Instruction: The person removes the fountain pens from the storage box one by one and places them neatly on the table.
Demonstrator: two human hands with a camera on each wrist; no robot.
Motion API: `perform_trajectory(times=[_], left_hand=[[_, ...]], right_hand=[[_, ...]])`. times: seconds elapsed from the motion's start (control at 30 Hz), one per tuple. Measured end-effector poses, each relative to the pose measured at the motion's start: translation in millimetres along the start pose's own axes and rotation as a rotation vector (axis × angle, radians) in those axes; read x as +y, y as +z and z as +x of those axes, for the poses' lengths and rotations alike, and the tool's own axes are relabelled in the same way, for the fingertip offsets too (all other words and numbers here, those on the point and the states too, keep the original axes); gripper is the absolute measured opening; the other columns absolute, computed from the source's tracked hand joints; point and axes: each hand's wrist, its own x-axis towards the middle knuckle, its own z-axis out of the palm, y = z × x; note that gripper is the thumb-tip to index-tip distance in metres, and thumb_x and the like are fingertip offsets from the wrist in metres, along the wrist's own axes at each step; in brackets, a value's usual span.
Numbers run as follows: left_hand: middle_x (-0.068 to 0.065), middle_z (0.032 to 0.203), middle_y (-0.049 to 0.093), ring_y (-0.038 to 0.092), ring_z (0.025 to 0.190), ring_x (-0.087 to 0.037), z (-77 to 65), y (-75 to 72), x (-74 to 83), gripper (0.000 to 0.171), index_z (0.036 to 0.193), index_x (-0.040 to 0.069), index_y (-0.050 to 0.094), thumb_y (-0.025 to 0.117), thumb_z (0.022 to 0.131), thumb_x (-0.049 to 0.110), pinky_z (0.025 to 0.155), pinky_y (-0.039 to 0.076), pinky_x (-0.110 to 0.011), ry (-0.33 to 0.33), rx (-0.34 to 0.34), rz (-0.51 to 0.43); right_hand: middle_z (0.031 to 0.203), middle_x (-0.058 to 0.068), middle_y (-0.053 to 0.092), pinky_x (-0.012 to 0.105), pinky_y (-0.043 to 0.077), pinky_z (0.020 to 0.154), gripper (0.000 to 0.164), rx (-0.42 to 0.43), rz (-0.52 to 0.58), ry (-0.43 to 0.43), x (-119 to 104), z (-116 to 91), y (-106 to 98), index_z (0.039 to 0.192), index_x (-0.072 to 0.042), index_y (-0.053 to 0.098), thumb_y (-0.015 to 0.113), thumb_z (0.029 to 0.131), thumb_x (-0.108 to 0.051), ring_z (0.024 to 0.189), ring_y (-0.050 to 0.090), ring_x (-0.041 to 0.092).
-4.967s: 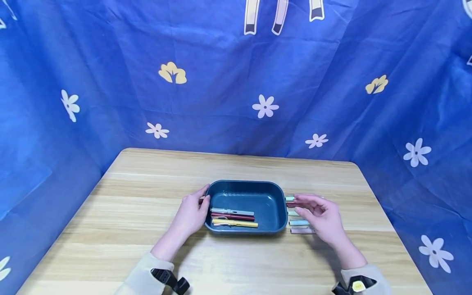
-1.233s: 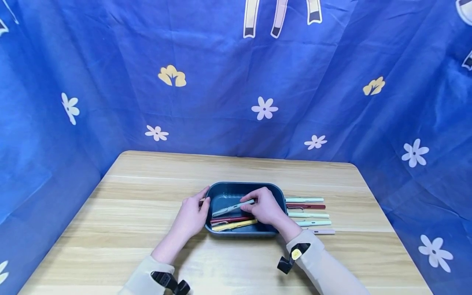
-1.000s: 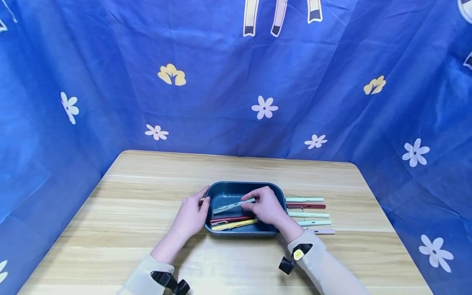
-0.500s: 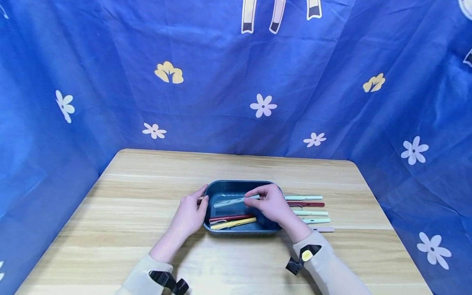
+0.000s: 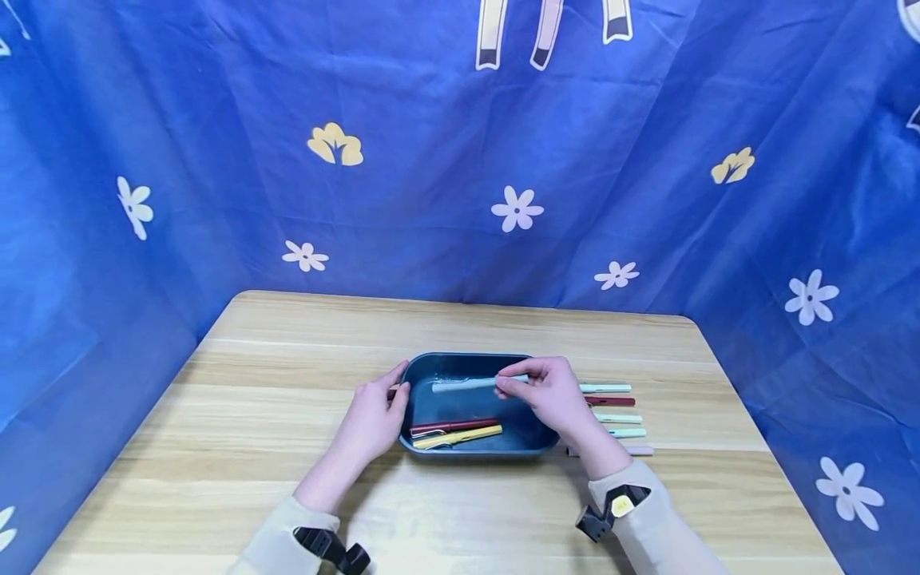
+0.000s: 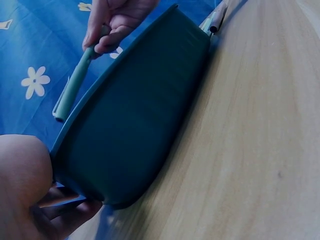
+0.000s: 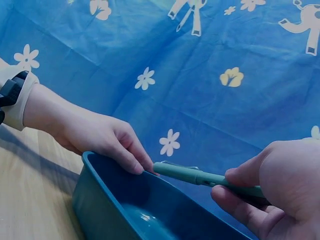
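As I look down from a distance through the head camera, two pale sleeves point(image 5: 664, 531) reach in over the near side of the wooden table point(image 5: 180, 479), a black wrist camera point(image 5: 323, 543) strapped to each. Past them I have the blue-green box point(image 5: 521, 419), standing around the middle of the table with its long sides roughly parallel to the far edge. Inside it, by the near left corner, lies a yellow pen point(image 5: 458, 437), and close behind that a dark red pen point(image 5: 454, 427). I see the left hand point(image 5: 374, 411) gripping the box's left end, thumb and fingers curled about the wall. The right hand point(image 5: 549, 391) is raised over the right end, pinching a pale blue-green pen point(image 5: 463, 385) between thumb and fingers; I make it out above the inside of the box, clip end toward the left. Just beyond the box's right end, partly hidden from me by the right arm, five pens lie side by side on the table: from near to far, a lilac pen point(image 5: 640, 451), an aqua pen point(image 5: 629, 433), a pale green pen point(image 5: 620, 418), a maroon pen point(image 5: 612, 402) and a mint pen point(image 5: 607, 388). Farther off come the table's rounded far corners, and behind them a blue curtain point(image 5: 402, 216) printed with white flowers.
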Motion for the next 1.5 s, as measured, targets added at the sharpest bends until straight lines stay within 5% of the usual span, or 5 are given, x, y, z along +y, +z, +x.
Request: perform_trajectory(times=[0.17, 0.27, 0.87, 1.23, 1.5], left_hand=[[-0.028, 0.141, 0.061, 0.067, 0.122, -0.04, -0.1, 0.9, 0.3, 0.048, 0.154, -0.002, 0.051, 0.055, 0.11, 0.015, 0.106, 0.051, -0.054, -0.004, -0.01, 0.003], [-0.028, 0.14, 0.061, 0.067, 0.122, -0.04, -0.6, 1.3, 0.3, 0.048, 0.154, -0.002, 0.051, 0.056, 0.109, 0.015, 0.105, 0.052, -0.054, -0.005, -0.015, 0.006], [-0.029, 0.142, 0.06, 0.064, 0.125, -0.04, 0.9, 1.0, -0.3, 0.048, 0.154, -0.002, 0.051, 0.055, 0.109, 0.015, 0.108, 0.049, -0.055, 0.007, -0.005, 0.023], [-0.03, 0.139, 0.061, 0.066, 0.122, -0.041, -0.5, 0.8, 1.1, 0.047, 0.153, -0.004, 0.052, 0.056, 0.108, 0.012, 0.106, 0.05, -0.055, 0.024, 0.007, 0.023], [-0.03, 0.14, 0.061, 0.066, 0.123, -0.041, 0.8, 0.9, 1.2, 0.048, 0.154, -0.004, 0.051, 0.056, 0.109, 0.014, 0.106, 0.05, -0.054, 0.016, -0.006, 0.025]], right_hand=[[0.097, 0.016, 0.079, 0.03, 0.059, 0.095, 0.025, 0.013, 0.06, -0.011, 0.5, -8.2, -11.1, 0.112, 0.011, 0.076, 0.077, 0.098, -0.01, 0.09, 0.079, 0.03], [0.097, 0.017, 0.079, 0.034, 0.059, 0.097, 0.029, 0.03, 0.078, -0.007, 0.2, -12.8, -18.6, 0.114, 0.015, 0.074, 0.077, 0.098, -0.009, 0.089, 0.079, 0.03], [0.095, 0.017, 0.079, 0.034, 0.062, 0.09, 0.022, 0.062, 0.052, -0.013, 6.0, -42.0, -45.3, 0.11, 0.011, 0.077, 0.077, 0.097, -0.006, 0.085, 0.079, 0.026], [0.098, 0.018, 0.078, 0.046, 0.064, 0.083, 0.026, 0.089, 0.119, -0.07, 8.8, -60.4, -62.3, 0.109, 0.022, 0.07, 0.076, 0.095, 0.001, 0.081, 0.078, 0.019], [0.091, 0.011, 0.079, 0.036, 0.065, 0.079, 0.017, 0.13, 0.168, -0.077, 12.5, -74.5, -81.0, 0.104, 0.02, 0.072, 0.073, 0.095, 0.006, 0.079, 0.077, 0.016]])
